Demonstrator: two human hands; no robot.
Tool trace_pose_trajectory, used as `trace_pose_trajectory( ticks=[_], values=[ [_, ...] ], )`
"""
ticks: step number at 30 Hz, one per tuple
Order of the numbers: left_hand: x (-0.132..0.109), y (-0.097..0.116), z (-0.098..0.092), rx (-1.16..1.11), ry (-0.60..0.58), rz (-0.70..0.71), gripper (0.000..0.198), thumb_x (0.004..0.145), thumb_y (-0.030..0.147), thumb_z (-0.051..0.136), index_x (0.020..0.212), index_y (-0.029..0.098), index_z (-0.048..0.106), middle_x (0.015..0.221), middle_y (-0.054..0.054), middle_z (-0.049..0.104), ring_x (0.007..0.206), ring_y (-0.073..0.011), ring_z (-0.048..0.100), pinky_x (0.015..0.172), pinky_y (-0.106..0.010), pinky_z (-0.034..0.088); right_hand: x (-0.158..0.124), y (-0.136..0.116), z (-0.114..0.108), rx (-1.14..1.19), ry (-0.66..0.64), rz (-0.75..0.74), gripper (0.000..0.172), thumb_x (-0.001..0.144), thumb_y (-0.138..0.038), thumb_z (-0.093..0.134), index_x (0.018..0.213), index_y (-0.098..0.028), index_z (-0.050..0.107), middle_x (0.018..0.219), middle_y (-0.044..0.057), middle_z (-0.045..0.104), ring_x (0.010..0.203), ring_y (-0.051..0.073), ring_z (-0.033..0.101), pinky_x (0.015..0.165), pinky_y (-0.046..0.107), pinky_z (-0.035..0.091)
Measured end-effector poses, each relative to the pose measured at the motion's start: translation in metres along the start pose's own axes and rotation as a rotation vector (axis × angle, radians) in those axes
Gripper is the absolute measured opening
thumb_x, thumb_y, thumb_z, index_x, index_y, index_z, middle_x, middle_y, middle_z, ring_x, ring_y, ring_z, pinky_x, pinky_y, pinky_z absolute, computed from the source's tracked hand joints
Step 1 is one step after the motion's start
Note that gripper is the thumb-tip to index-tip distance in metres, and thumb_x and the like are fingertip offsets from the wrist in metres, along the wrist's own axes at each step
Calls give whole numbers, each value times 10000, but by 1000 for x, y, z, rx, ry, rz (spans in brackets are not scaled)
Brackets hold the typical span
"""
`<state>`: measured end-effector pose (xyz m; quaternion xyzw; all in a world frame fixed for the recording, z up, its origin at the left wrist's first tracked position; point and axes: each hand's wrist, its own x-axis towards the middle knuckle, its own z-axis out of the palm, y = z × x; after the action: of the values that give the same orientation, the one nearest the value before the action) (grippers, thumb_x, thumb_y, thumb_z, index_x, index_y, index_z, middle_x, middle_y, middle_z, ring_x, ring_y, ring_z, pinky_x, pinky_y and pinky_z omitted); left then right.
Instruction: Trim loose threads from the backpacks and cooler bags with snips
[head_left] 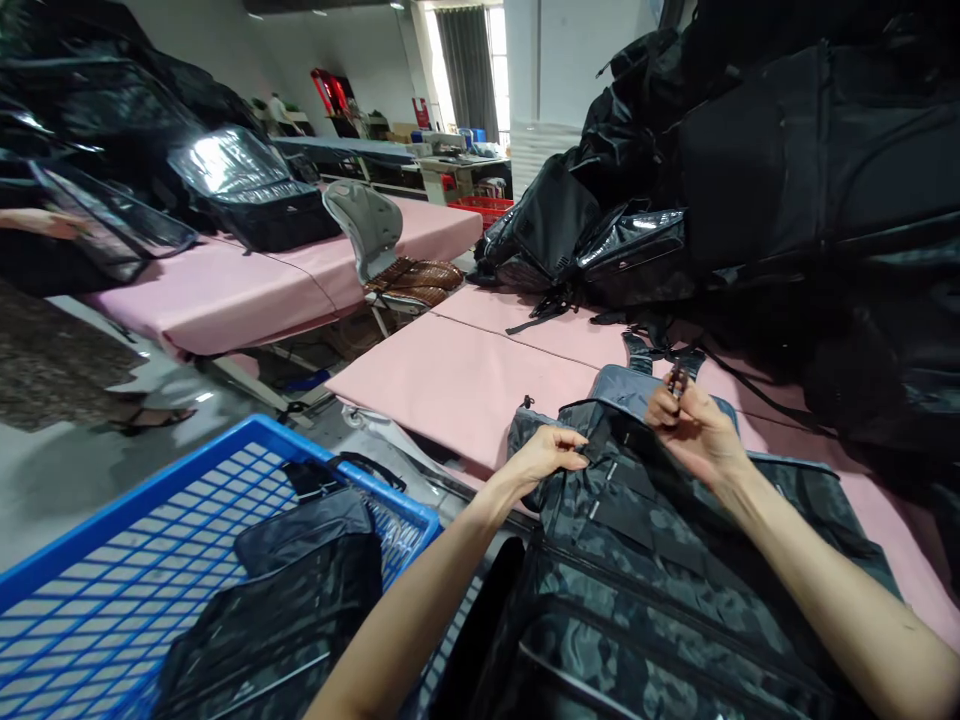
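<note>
A dark camouflage backpack [637, 500] lies in front of me over the near edge of the pink table. My left hand [551, 452] is closed in a pinch at the upper left of the backpack, apparently on its fabric. Above the bag's top edge, my right hand [694, 425] is closed around a small dark shiny tool [677, 382] that looks like thread snips; the fingers cover much of it. Behind that hand are the bag's grey back panel [626, 388] and its straps.
A blue plastic crate [259, 435] at lower left holds another dark bag [292, 590]. Black bags [750, 170] are piled high on the right of the pink table [480, 370]. Across the aisle stand a chair [367, 225], a second pink table [277, 285] with bags, and another person's hand [41, 222].
</note>
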<state>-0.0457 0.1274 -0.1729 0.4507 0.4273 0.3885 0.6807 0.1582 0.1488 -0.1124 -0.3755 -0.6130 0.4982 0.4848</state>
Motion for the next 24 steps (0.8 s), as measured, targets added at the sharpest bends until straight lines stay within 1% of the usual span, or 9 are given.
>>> trace_pose_trajectory(
  ticks=[1,3,5,7,11,15,20,24],
  values=[
    [-1,0,0,-26,-4,-5,263,456,181,716,705,103,680,583,10,582,543,-97,496,532,-209,356,-1,-2,-2,-115,3,-9,319,744,-501,535,903,-228,582,698,7,580,575,131,503,564,289,393],
    [-2,1,-1,-63,-25,-15,269,450,175,723,705,103,678,586,8,586,538,-94,495,535,-210,357,-8,1,-4,-427,-14,-34,269,738,-437,571,887,-220,624,801,26,645,706,171,579,657,313,432],
    [-3,2,-1,-88,-52,-17,252,449,170,724,687,102,673,577,13,579,526,-84,482,530,-203,346,-17,8,-4,-705,-42,-95,221,766,-383,561,888,-224,653,893,31,673,825,199,602,751,336,437],
    [-4,3,-1,-104,-71,-2,219,453,164,720,654,101,663,567,19,565,517,-72,463,520,-194,326,-26,14,-2,-855,-62,-184,204,809,-347,527,902,-225,661,908,32,679,841,195,608,774,332,437],
    [-5,3,-1,-107,-80,30,165,470,144,696,622,103,650,556,33,528,512,-57,416,504,-186,280,-30,14,4,-948,-140,-321,197,844,-323,513,895,-203,660,840,34,676,762,167,599,709,286,439],
    [-6,3,-1,-93,-91,38,169,475,136,685,639,104,654,560,40,499,522,-55,388,510,-188,257,-28,7,8,-1001,-182,-402,226,861,-342,490,892,-194,659,748,34,661,690,161,572,637,272,419],
    [-6,4,-1,-96,-92,50,157,478,126,679,631,103,653,558,42,488,528,-50,369,518,-184,245,-28,4,12,-984,-212,-412,240,872,-353,466,895,-203,652,764,39,664,698,157,578,640,267,424],
    [-5,2,-1,-109,-100,41,177,473,123,679,647,105,659,584,30,525,551,-63,410,538,-189,278,-26,5,15,-959,-229,-395,220,859,-342,484,866,-203,654,773,39,670,704,163,582,651,277,426]
  ],
)
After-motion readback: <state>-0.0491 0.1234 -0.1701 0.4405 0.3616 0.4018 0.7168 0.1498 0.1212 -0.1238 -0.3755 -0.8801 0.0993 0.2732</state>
